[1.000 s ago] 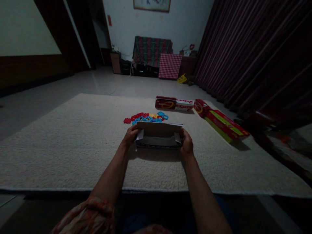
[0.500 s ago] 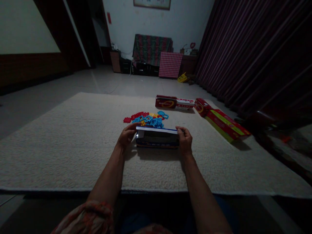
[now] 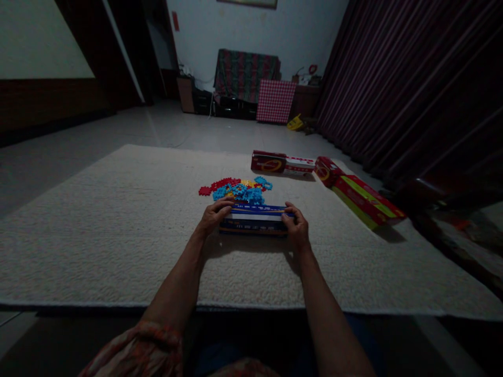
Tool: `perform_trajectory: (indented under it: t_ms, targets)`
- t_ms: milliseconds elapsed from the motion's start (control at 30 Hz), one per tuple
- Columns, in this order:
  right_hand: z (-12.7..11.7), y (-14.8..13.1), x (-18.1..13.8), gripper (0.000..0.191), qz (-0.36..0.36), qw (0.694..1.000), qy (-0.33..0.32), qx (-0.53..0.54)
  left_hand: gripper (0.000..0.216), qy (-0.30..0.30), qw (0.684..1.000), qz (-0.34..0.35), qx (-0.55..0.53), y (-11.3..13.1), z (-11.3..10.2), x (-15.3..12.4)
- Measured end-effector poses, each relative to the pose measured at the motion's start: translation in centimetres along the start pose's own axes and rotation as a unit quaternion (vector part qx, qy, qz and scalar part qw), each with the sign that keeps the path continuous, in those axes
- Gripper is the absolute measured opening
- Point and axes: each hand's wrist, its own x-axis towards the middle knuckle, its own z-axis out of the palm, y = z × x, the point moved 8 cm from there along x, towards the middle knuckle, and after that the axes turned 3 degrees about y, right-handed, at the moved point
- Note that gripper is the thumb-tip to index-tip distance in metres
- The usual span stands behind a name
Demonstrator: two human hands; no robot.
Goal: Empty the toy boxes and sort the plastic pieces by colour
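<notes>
- Now the lid flap [image 3: 257, 209] of the blue box [image 3: 253, 229] lies forward over the opening. Half a second ago the cavity was visible beneath it; a second ago the flap stood upright and the pale interior showed.
- Left hand [image 3: 214, 215]: partly closed about the left end of the flap, fingers at the far edge, thumb on top.
- Right hand [image 3: 297, 228]: partly closed about the right end, fingers over the far edge, thumb near the white front edge. How firmly either hand presses cannot be told from where I stand.
- Box position: on the cream mat [image 3: 118, 230], directly in front of the person, between the two hands, long side facing the body.
- Gear-shaped pieces [image 3: 239, 192], in blue, red and yellow, lie heaped just beyond the box, outside it, in the same place as in both earlier views.
- Red cartons [image 3: 268, 162] farther back and to the right are likewise unmoved.
- Assessment: closure of the box appears well advanced. A white strip remains exposed along the flap's front edge, so the flap is judged not fully tucked.
</notes>
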Motion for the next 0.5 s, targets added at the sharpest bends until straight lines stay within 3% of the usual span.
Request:
perform_trajectory:
  t_ms: [167,500]
  targets:
    - [0.0,0.0,0.4,0.032,0.005,0.999,-0.048,0.002,0.038,0.022,1.0,-0.004,0.006,0.0,0.0,0.4]
    - [0.0,0.2,0.4,0.031,0.01,0.999,-0.041,-0.003,0.043,-0.018,0.998,-0.042,0.031,-0.1,-0.1,1.5]
